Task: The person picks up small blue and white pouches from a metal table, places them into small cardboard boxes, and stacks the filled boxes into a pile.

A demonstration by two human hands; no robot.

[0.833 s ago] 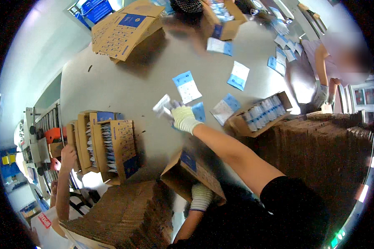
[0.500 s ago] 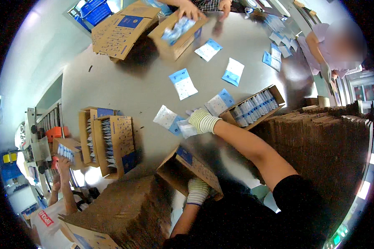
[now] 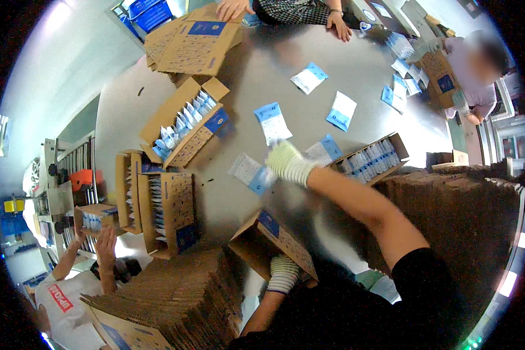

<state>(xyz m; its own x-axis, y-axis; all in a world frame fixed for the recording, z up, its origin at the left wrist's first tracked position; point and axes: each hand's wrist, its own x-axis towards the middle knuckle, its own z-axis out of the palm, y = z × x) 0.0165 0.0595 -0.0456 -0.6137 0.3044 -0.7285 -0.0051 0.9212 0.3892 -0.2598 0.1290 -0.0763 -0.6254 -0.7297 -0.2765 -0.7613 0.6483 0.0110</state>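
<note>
My left hand (image 3: 284, 273), in a white-and-yellow striped knit glove, is closed on an open, tilted cardboard box (image 3: 251, 242) close to my body. Its fingertips are partly hidden inside the box. My right hand (image 3: 290, 163), gloved alike, is over the middle of the metal table, and motion smears its fingers. A pale blur shows under them beside a blue-and-white packet (image 3: 248, 171); whether the hand holds a packet cannot be made out. Another packet (image 3: 272, 122) lies just beyond that hand, and one more (image 3: 324, 150) to its right.
Packet-filled boxes stand at right (image 3: 373, 157), far left (image 3: 184, 125) and left (image 3: 166, 213). Stacked flat cartons flank me, left (image 3: 181, 291) and right (image 3: 449, 204). Co-workers' hands are at the far edge (image 3: 338, 26), left (image 3: 105, 251) and right, beside a box (image 3: 439, 76).
My right hand has moved slightly away from me. The far box of packets now stands farther left, released by the co-worker's hands. A box now appears by the person at right.
</note>
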